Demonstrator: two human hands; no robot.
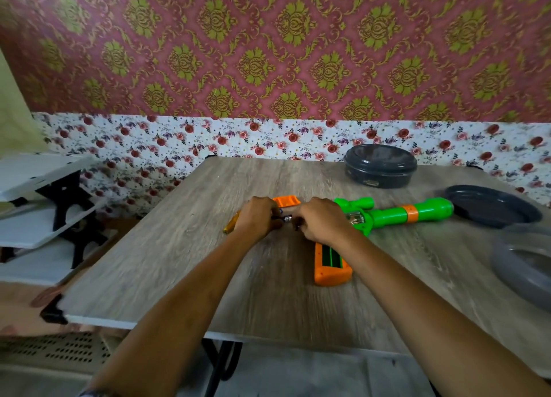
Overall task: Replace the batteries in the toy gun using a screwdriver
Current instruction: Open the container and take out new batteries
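Though small, metal-tipped cylindrical battery (282, 218)

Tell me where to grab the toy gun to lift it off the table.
I'd take the toy gun by its green barrel, just left of the orange band, from above. The barrel lies flat, round and straight, pointing right, clear of the left hand, which holds a battery, and of the right hand.

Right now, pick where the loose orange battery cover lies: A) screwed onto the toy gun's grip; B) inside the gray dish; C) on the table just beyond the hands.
C: the orange battery cover lies on the table just beyond the left hand, off the toy gun.
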